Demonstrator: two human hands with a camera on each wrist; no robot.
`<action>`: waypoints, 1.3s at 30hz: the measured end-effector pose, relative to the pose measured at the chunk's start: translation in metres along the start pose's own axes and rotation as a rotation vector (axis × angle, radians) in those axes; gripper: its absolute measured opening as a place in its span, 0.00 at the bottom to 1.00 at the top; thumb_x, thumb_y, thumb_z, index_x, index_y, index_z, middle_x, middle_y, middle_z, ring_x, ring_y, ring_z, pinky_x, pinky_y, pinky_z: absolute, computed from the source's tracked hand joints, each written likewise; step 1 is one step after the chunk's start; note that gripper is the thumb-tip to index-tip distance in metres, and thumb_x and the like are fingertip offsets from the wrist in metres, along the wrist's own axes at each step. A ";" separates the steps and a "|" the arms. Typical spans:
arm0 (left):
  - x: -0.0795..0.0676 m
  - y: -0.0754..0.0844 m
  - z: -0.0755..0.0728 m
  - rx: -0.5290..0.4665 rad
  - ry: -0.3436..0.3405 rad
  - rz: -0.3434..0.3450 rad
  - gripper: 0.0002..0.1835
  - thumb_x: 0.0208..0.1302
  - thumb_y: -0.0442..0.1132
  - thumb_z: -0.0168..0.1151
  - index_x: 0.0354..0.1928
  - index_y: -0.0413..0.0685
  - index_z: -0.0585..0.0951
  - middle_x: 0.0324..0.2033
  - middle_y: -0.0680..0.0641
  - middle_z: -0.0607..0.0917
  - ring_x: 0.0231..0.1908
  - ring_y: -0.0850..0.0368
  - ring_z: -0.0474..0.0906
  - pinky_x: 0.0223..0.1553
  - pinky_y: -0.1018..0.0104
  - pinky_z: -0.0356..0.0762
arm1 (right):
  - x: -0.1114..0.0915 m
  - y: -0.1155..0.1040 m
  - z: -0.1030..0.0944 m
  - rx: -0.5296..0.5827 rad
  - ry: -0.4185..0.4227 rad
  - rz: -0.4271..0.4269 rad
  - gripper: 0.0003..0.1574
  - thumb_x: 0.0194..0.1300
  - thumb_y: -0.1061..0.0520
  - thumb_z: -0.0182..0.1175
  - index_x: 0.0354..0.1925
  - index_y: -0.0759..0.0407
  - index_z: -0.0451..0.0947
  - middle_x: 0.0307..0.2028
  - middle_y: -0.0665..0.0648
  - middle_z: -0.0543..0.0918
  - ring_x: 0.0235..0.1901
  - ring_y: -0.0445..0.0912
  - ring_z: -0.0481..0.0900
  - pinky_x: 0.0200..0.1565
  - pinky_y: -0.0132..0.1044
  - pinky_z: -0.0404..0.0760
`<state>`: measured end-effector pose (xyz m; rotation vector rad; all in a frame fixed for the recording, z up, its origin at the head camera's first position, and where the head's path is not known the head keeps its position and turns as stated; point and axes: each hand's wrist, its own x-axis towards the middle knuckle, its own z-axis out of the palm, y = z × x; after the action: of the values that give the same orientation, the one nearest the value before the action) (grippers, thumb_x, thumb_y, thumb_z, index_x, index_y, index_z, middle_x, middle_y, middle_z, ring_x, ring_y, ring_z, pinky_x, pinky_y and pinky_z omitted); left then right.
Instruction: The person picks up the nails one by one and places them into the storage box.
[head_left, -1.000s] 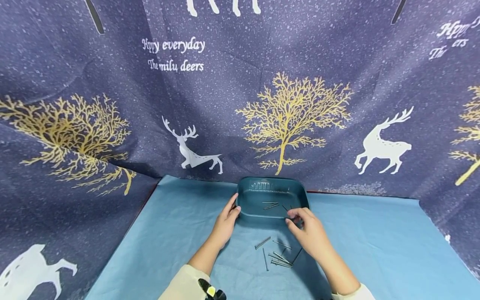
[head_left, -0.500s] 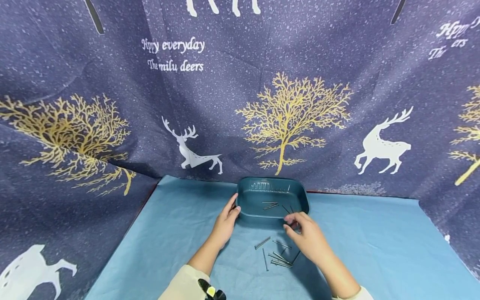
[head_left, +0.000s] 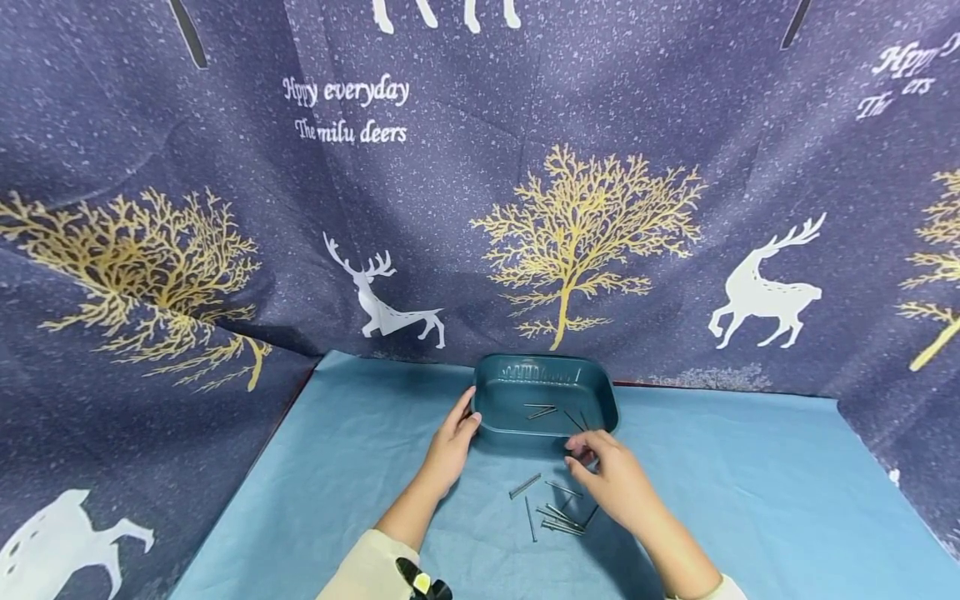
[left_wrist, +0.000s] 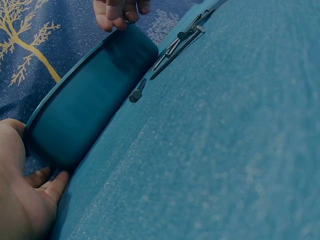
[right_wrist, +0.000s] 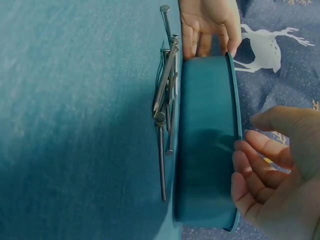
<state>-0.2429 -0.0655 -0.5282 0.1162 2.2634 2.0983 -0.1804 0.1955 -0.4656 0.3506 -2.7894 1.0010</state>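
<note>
A teal rectangular tray (head_left: 525,423) stands on the blue cloth, with several nails (head_left: 542,412) lying inside it. My left hand (head_left: 450,446) rests against the tray's left end, its fingers fairly straight along the wall and the thumb near the front corner. At the front right rim is my right hand (head_left: 611,471), its fingers loosely bent and thumb apart from them. Nothing shows between those fingers in the right wrist view, where the fingertips (right_wrist: 240,182) are right at the rim. More loose nails (head_left: 562,521) lie on the cloth in front of the tray.
The blue cloth (head_left: 750,483) covers the table on both sides of the tray. Behind it hangs a dark blue curtain (head_left: 450,208) printed with deer and yellow trees, close to the tray's back rim.
My right hand has drawn back from over the tray, slightly toward me and left, leaving nails at the tray's right side more exposed. The left hand and the tray keep their places.
</note>
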 end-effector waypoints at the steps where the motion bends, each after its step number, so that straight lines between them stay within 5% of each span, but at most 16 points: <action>1: 0.000 0.000 0.000 0.000 0.001 -0.001 0.28 0.80 0.48 0.49 0.78 0.72 0.60 0.79 0.42 0.56 0.78 0.44 0.56 0.75 0.43 0.63 | 0.000 0.000 0.000 0.001 -0.009 -0.003 0.09 0.64 0.59 0.70 0.43 0.54 0.84 0.36 0.46 0.81 0.36 0.39 0.81 0.36 0.28 0.79; 26: 0.001 -0.003 0.000 -0.004 -0.006 -0.004 0.28 0.80 0.48 0.49 0.78 0.70 0.59 0.79 0.43 0.56 0.78 0.44 0.55 0.75 0.43 0.63 | -0.004 -0.001 0.008 -0.115 -0.168 0.030 0.09 0.59 0.60 0.72 0.38 0.52 0.82 0.33 0.47 0.76 0.32 0.40 0.73 0.34 0.31 0.73; 39: 0.002 -0.002 0.000 -0.002 0.004 0.002 0.29 0.80 0.48 0.49 0.79 0.67 0.59 0.79 0.42 0.56 0.78 0.43 0.56 0.75 0.43 0.63 | -0.005 -0.003 0.011 -0.196 -0.192 0.023 0.12 0.55 0.59 0.75 0.36 0.53 0.83 0.33 0.48 0.78 0.35 0.41 0.77 0.41 0.41 0.81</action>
<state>-0.2451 -0.0652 -0.5301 0.1142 2.2647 2.1039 -0.1754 0.1871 -0.4735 0.4080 -3.0379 0.7238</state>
